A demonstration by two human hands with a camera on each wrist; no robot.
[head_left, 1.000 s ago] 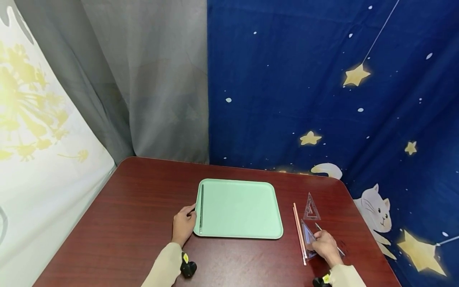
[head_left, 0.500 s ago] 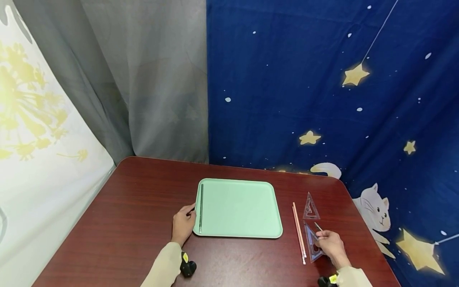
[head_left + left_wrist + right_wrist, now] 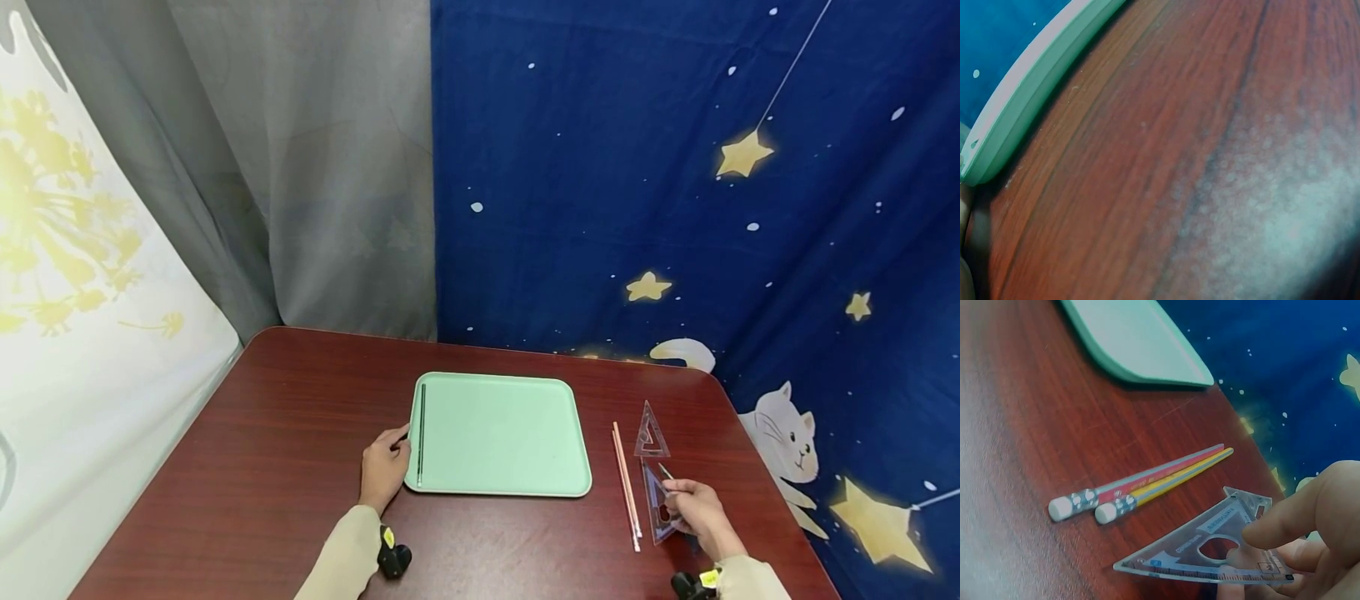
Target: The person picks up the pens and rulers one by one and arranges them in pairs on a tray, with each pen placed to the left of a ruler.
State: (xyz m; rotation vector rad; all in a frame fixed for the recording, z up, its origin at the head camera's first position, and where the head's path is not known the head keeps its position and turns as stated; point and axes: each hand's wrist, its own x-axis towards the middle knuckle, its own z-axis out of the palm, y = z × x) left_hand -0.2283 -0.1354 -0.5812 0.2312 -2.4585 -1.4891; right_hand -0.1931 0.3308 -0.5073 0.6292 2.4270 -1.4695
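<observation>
On the right, my right hand (image 3: 697,510) pinches a clear plastic set square (image 3: 1182,553), thumb above and fingers underneath. That set square is tilted, with one edge raised off the table. A second clear set square (image 3: 656,451) lies just beyond it. The tip of a thin silvery stick (image 3: 665,472) shows by the fingertips; the hand hides the rest. Two pencils (image 3: 626,492), one pink (image 3: 1160,477) and one yellow (image 3: 1182,479), lie side by side to the left. My left hand (image 3: 385,468) holds the left rim of a mint-green tray (image 3: 510,442).
A dark pencil (image 3: 422,433) lies lengthwise along the tray's left side. Everything sits on a reddish-brown wooden table (image 3: 300,450). Behind its far edge hang a grey curtain (image 3: 352,183) and a blue starry curtain (image 3: 585,167).
My right hand has moved slightly right and away from the pencils, and the set square has shifted and turned with it. The left hand and tray have stayed in place.
</observation>
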